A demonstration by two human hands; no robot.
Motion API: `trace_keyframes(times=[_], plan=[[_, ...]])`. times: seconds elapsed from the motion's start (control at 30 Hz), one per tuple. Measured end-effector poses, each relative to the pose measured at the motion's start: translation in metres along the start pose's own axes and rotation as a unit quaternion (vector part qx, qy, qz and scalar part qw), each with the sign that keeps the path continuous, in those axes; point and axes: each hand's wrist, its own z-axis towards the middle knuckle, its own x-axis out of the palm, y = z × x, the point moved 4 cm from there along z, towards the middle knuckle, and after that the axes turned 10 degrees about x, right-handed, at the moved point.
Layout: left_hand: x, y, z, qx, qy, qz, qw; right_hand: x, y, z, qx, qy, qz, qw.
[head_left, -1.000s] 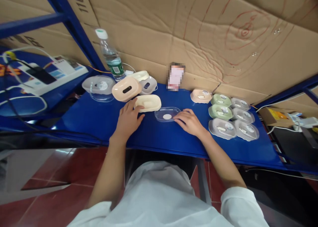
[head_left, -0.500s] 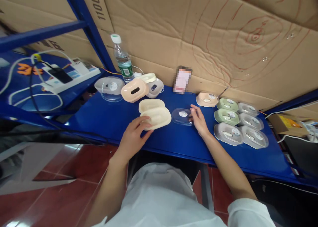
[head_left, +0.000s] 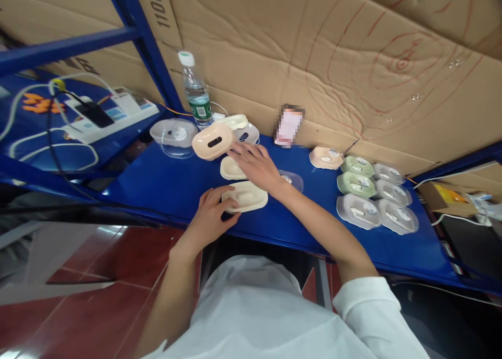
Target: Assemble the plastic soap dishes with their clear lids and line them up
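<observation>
My left hand (head_left: 214, 210) grips the left end of a shallow cream plastic tray (head_left: 253, 198), thumb at its near rim and fingers over the inside. Just behind it, a second cream tray (head_left: 230, 169) lies on the table, partly covered by my right hand (head_left: 257, 165). That hand reaches across with fingers stretched out, its fingertips beside a peach plastic cover with a dark slot (head_left: 212, 142); I cannot tell whether they touch. Under my right wrist, a clear plastic lid with a round label (head_left: 296, 181) is partly hidden.
Several labelled boxes, peach (head_left: 325, 158), green (head_left: 356, 184) and grey (head_left: 358, 211), stand at the right. Behind the peach cover are a cream piece (head_left: 237, 121) and a grey piece (head_left: 251, 134). Clear covers (head_left: 172, 136), a water bottle (head_left: 198, 100) and a phone (head_left: 289, 126) line the back.
My right hand has left the clear lid and moved left to the peach cover. My left hand has drawn the front cream tray slightly nearer, apart from the tray behind.
</observation>
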Motion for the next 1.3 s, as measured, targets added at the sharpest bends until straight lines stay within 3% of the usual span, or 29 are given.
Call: trace_keyframes(times=[0.13,0.27,0.37,0.5,0.63,0.77,0.93,1.1,1.2,1.3], plan=[[-0.002,0.004,-0.011,-0.032,-0.017,0.036,0.999,0.026,0.027,0.066,-0.066,0.021,-0.054,0.996],[-0.002,0.008,-0.017,-0.056,-0.025,0.030,0.998,0.035,0.028,0.076,-0.090,0.045,-0.077,0.992],[-0.008,0.012,-0.015,-0.073,-0.046,-0.006,0.996,0.022,0.022,0.050,-0.070,0.004,-0.063,0.996],[-0.033,0.029,-0.001,-0.080,-0.133,-0.032,0.987,-0.006,0.015,-0.013,-0.014,-0.054,-0.009,0.998],[-0.051,0.053,0.016,-0.102,-0.175,-0.014,0.979,-0.020,0.015,-0.068,0.011,-0.036,0.027,0.999],[-0.043,0.056,0.016,-0.121,-0.140,-0.064,0.981,-0.013,0.025,-0.086,-0.010,0.011,0.027,1.000],[-0.022,0.034,-0.007,-0.134,-0.008,-0.180,0.974,-0.002,0.044,-0.095,-0.042,0.056,0.022,0.997],[-0.016,0.017,-0.013,-0.092,0.034,-0.124,0.987,-0.005,0.050,-0.113,-0.064,0.075,0.054,0.994],[-0.010,0.013,-0.007,-0.065,0.049,-0.081,0.993,-0.015,0.025,-0.121,-0.048,0.068,0.100,0.992],[-0.006,0.014,-0.004,-0.062,0.057,-0.071,0.994,-0.025,-0.030,-0.133,0.084,0.051,0.095,0.991]])
